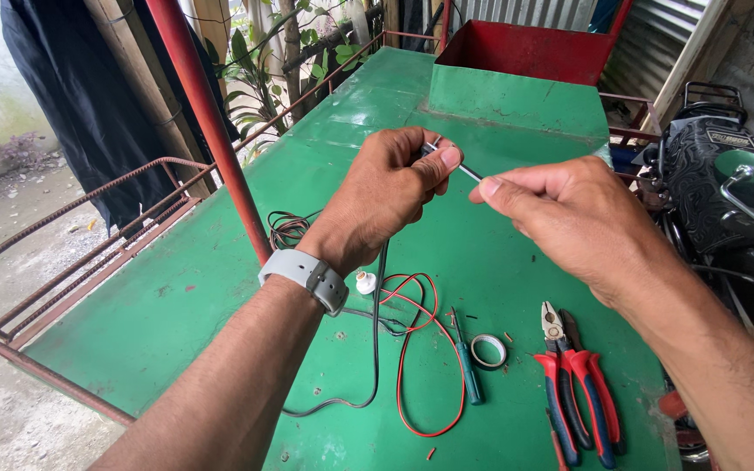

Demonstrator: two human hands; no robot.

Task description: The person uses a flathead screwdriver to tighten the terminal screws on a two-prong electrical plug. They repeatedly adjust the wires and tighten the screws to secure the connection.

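Note:
My left hand (387, 194), with a grey watch on its wrist, is closed around a black wire (375, 349) that hangs down to the green tabletop (176, 305). The wire's thin stripped end (467, 167) sticks out past my thumb. My right hand (569, 218) pinches that bare end between thumb and forefinger. Both hands are raised above the middle of the table.
On the table lie a red wire loop (407, 366), a green screwdriver (469, 375), a roll of tape (488, 351), two red-handled pliers (578, 388), a small white fitting (365, 282) and a coil of thin wire (288, 228). A red pole (211, 131) stands left; a motorbike (726, 183) right.

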